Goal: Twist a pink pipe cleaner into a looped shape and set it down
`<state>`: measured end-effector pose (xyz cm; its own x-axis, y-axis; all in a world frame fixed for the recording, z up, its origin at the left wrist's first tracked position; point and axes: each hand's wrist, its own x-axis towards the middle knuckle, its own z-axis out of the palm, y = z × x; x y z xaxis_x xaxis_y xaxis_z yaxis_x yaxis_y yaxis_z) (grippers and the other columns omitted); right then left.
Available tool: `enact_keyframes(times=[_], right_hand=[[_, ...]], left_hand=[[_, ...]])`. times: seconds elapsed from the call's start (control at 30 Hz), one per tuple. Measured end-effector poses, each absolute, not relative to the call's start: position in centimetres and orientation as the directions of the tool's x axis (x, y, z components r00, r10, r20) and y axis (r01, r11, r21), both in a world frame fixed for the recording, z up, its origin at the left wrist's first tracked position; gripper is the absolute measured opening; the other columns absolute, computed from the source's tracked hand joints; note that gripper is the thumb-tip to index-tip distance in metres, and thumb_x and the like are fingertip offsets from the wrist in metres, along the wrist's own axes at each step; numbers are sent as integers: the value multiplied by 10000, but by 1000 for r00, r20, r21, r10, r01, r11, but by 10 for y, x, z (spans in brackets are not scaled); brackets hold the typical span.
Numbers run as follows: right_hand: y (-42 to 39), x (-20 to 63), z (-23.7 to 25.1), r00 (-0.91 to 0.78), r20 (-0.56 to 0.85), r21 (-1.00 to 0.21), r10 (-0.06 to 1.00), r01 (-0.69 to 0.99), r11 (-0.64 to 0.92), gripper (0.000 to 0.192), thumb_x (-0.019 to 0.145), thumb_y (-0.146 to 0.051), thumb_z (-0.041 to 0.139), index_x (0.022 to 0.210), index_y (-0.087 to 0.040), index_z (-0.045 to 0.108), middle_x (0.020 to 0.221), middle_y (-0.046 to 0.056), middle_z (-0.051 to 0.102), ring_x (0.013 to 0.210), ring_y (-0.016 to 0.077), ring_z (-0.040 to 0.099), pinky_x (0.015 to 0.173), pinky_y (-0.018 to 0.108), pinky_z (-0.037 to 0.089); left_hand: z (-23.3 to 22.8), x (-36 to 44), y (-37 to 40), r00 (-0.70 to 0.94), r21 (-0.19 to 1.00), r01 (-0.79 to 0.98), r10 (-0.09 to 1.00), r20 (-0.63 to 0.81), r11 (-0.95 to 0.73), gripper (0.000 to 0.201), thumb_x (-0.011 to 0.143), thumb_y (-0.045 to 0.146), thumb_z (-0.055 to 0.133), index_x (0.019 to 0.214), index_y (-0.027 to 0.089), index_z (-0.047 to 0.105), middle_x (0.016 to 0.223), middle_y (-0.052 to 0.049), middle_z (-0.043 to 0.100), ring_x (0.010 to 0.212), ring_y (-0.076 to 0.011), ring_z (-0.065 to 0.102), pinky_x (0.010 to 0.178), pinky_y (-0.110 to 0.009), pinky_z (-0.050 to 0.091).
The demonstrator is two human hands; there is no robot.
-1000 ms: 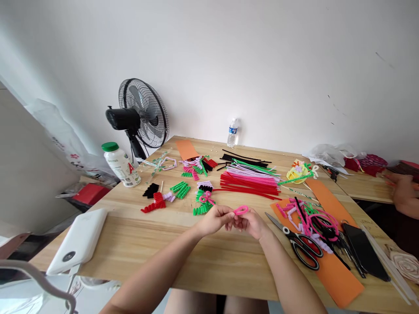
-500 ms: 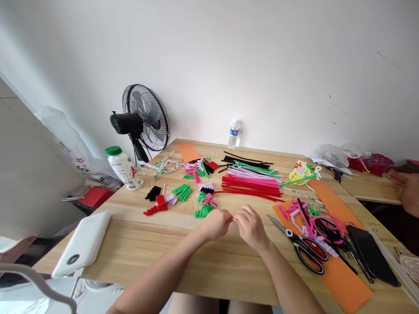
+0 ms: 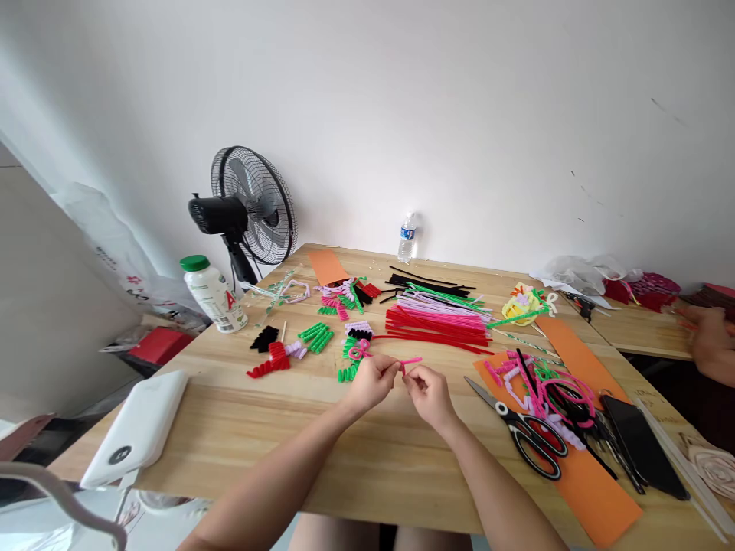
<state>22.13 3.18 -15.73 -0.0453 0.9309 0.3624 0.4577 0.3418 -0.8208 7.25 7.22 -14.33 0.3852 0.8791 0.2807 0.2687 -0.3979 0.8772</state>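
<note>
Over the middle of the wooden table [image 3: 241,428], my left hand [image 3: 372,380] and my right hand [image 3: 428,392] pinch a short pink pipe cleaner [image 3: 409,361] between their fingertips. Its free end sticks out to the right above my right hand. Just beyond my left hand lie a pink pipe-cleaner bow [image 3: 360,350] and curled green pieces [image 3: 347,371]. A pile of straight red, pink, green and black pipe cleaners [image 3: 439,317] lies farther back. Black-handled scissors [image 3: 522,430] rest to the right of my right hand.
A white power bank [image 3: 135,428] lies at the left front edge, with a green-capped bottle [image 3: 211,293] and a black fan [image 3: 246,207] behind it. A water bottle [image 3: 407,237] stands by the wall. Orange paper [image 3: 597,490], tangled pipe cleaners and a phone [image 3: 643,444] lie right. Another person's hand [image 3: 709,337] is at far right.
The pink pipe cleaner was a loop held between my hands, then hidden by my fingers. Now it shows as a short straight piece sticking out rightward. My hands stayed in place.
</note>
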Motion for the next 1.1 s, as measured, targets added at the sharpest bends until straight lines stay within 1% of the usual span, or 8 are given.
enact_keyframes(times=[0.13, 0.2, 0.37, 0.47, 0.57, 0.7, 0.87, 1.1], right_hand=[[22, 217, -148, -293, 616, -297, 731, 773, 560, 262, 848, -108, 406, 630, -171, 536, 643, 55, 542, 644, 168, 476, 597, 289, 360], [21, 222, -141, -381, 600, -210, 704, 774, 598, 269, 824, -68, 407, 620, -169, 548, 637, 57, 544, 666, 175, 469, 601, 290, 359], [29, 244, -132, -308, 235, -783, 922, 502, 367, 164, 775, -215, 562, 620, -169, 589, 597, 16, 549, 603, 144, 492, 553, 255, 386], [35, 246, -136, -306, -33, -991, 952, 131, 8, 242, 736, -366, 624, 615, -160, 584, 560, -2, 555, 491, 110, 468, 489, 243, 375], [37, 236, -141, -212, -36, -995, 977, -87, -55, 265, 714, -416, 639, 652, -163, 591, 549, -9, 538, 474, 113, 468, 463, 247, 377], [30, 219, -145, 30, 234, -945, 972, 240, 221, 280, 790, -379, 563, 596, -178, 573, 536, -1, 505, 494, 124, 447, 493, 260, 370], [22, 211, -148, -17, 571, -660, 821, 585, 471, 239, 832, -233, 494, 605, -187, 552, 581, 23, 509, 583, 150, 460, 582, 279, 381], [31, 222, -154, -60, 479, -687, 876, 595, 417, 188, 829, -201, 476, 652, -182, 538, 620, 19, 526, 544, 129, 454, 499, 237, 364]], left_hand=[[-151, 74, 74, 433, 649, 522, 827, 358, -554, 333, 835, 189, 403, 539, 150, 552, 538, -29, 543, 531, -115, 480, 531, -221, 333], [-150, 71, 72, 574, 516, 554, 749, 331, -653, 293, 797, 140, 426, 538, 147, 563, 571, -51, 566, 553, -128, 498, 544, -230, 338], [-131, 58, 68, 886, 676, 138, 395, 242, -724, 259, 815, 197, 449, 637, 148, 631, 621, -63, 605, 581, -127, 523, 573, -223, 378], [-124, 55, 68, 844, 863, 14, 468, 261, -506, 349, 860, 342, 444, 650, 138, 633, 587, -53, 578, 548, -117, 504, 564, -225, 392], [-130, 63, 70, 677, 956, -6, 703, 220, -293, 419, 850, 431, 447, 587, 138, 591, 517, -31, 535, 484, -106, 466, 511, -224, 379], [-148, 77, 71, 411, 974, 106, 901, 139, -199, 401, 835, 404, 443, 530, 157, 526, 477, -12, 520, 441, -99, 436, 462, -214, 346], [-156, 79, 65, 309, 778, 371, 858, 411, -507, 311, 842, 223, 413, 563, 165, 537, 570, -21, 519, 550, -115, 444, 552, -231, 334], [-146, 75, 71, 465, 845, 211, 811, 355, -491, 225, 828, 275, 497, 718, 149, 647, 703, -46, 552, 677, -141, 500, 621, -245, 387]])
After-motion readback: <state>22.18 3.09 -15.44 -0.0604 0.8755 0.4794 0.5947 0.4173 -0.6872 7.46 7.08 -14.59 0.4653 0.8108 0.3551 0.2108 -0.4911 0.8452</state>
